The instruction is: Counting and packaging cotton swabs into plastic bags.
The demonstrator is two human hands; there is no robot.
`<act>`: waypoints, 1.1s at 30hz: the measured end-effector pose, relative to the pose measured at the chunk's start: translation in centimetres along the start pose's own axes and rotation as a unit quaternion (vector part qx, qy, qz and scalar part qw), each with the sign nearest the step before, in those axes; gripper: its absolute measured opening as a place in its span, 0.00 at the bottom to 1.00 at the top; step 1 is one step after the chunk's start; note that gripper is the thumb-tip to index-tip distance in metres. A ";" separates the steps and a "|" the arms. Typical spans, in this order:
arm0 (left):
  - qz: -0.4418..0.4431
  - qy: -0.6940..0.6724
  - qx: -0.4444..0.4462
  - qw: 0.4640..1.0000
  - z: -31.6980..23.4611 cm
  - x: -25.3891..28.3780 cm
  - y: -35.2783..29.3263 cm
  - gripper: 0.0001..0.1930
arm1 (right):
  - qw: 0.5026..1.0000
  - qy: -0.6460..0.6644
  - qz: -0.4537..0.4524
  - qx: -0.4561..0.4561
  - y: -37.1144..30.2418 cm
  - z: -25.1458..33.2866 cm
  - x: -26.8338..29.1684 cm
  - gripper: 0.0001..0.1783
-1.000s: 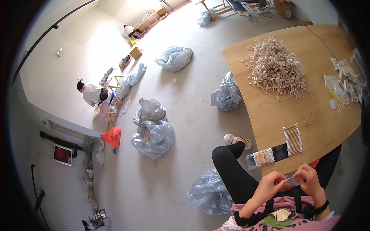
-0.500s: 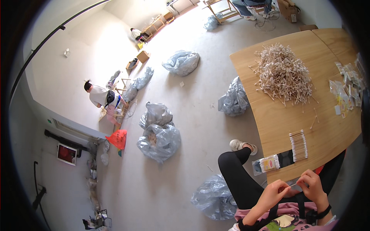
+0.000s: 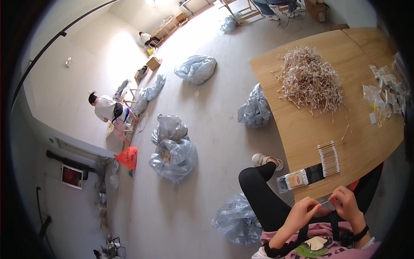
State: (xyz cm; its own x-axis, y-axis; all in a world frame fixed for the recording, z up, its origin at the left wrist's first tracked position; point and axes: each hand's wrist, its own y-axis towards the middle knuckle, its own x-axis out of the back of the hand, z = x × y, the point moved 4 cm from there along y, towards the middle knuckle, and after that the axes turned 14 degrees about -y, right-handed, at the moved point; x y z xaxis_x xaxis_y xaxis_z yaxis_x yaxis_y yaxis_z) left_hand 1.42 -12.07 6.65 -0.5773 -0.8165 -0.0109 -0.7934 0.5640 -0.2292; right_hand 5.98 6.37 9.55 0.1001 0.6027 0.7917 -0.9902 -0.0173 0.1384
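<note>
We found a thin pale stick [image 3: 324, 202] suspended between the left hand [image 3: 303, 209] and the right hand [image 3: 346, 203], above the lap and just beside the near edge of the table [image 3: 302, 138]. The left thumb and forefinger pinched one end; the right fingertips pinched the other. The stick was straight, slender and smooth in appearance, its tips hidden by the fingers. We noted its long axis running left to right, the right end slightly higher in view and angled a little away from the body.

The table was smooth, light-grained wood with a curved outline. On it we recorded a tangled heap of swabs [image 3: 310, 80], white-tipped with pale shafts; a neat row of swabs [image 3: 329, 158], laid parallel, their axes also crosswise; a flat black pad [image 3: 315, 173]; a filled clear-plastic pack [image 3: 296, 179]; and two loose swabs [image 3: 346, 129] nearby.
</note>
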 end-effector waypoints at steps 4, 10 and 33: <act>0.003 0.004 0.024 1.000 -0.3 -0.1 -0.3 0.09 | 1.000 0.002 0.017 -0.007 -0.3 0.0 0.0 0.06; -0.001 0.018 0.005 1.000 0.4 -0.2 -0.2 0.09 | 0.999 0.016 0.025 -0.017 -0.5 -0.3 -0.3 0.06; 0.064 0.013 0.032 0.997 1.3 0.0 -1.2 0.11 | 0.996 -0.033 0.080 0.033 -0.5 0.1 -0.4 0.05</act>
State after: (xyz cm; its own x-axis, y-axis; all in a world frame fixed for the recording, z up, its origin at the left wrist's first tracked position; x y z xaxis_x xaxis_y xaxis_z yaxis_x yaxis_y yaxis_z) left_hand 2.61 -12.95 5.68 -0.6786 -0.7342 -0.0193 -0.6991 0.6538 -0.2895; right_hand 6.48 6.05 9.27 -0.0505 0.5339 0.8440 -0.9857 -0.1626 0.0439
